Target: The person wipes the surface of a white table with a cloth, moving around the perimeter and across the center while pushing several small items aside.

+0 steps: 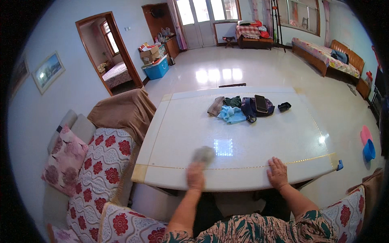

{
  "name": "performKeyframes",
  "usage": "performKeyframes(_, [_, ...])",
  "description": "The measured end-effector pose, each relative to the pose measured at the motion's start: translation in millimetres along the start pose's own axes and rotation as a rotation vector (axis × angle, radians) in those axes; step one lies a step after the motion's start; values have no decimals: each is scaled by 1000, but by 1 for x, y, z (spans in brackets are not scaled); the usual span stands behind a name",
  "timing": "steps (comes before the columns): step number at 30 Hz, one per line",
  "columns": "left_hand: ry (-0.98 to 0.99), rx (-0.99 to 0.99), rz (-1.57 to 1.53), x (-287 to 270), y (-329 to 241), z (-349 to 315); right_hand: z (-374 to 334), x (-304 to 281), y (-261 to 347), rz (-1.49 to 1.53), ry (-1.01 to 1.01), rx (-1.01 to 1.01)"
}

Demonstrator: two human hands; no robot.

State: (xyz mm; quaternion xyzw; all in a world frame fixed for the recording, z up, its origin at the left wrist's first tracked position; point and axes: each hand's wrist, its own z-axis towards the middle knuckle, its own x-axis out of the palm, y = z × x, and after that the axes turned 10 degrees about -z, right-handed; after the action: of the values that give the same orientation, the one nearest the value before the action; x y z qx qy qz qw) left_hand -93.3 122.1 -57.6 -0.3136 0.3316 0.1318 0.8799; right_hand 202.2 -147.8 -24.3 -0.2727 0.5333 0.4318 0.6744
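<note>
left hand (195, 177) grips a grey cloth (203, 154) near the table edge (233, 185), open room ahead (right hand (277, 174) spread).

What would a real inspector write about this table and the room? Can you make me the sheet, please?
Surface: pale, glossy table with gold trim lines; light reflects off it.
Job's things: grey cloth-like item on the table's near side, blurred.
Clutter: light-blue cloth, brown cloth, dark green cloth, dark bag with a black phone-like item on it, small black item, all toward the far side.
Hands: left hand at the grey item, grip unclear; right hand open on the table.
Cables: nothing seen.
Surroundings: red-flowered sofa cover left; blue basin on the floor, right.
</note>
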Motion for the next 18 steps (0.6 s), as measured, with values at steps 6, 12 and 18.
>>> performKeyframes(6, [-12,-621,473,-135,177,-34,5,-9,0,-70,-30,26])
performKeyframes(12, [-40,-990,486,-160,217,-24,5,-14,4,-90,3,14])
performKeyframes(18, [1,-769,302,-96,159,37,4,-18,4,-110,-4,14])
